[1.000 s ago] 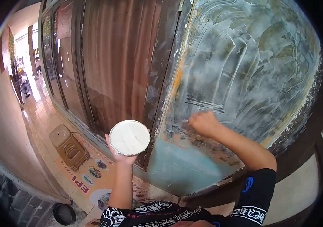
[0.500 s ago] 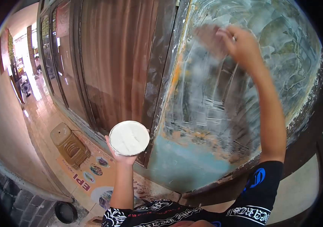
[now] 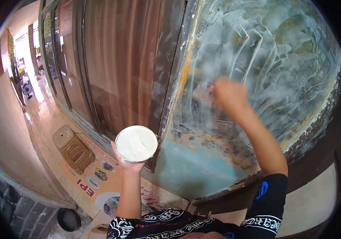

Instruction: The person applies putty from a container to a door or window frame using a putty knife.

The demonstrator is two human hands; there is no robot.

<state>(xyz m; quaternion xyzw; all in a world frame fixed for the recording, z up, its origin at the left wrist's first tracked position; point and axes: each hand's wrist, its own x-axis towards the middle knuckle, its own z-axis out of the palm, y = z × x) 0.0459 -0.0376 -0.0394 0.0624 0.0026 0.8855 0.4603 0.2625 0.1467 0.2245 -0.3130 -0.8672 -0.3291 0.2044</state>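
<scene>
The left hand (image 3: pixel 131 166) cups a round tub (image 3: pixel 147 159) from beneath, thumb against its side; most of its fingers are hidden. The white paste (image 3: pixel 136 142) inside looks thick and soft, so the tub probably feels fairly heavy and is best held under its base. Up and right of that hand, the right hand (image 3: pixel 232 96) appears closed around a flat tool (image 3: pixel 203 93), likely light, best gripped at the handle; blur obscures its edge and any contact with the smeared panel (image 3: pixel 290 83) beyond it.
</scene>
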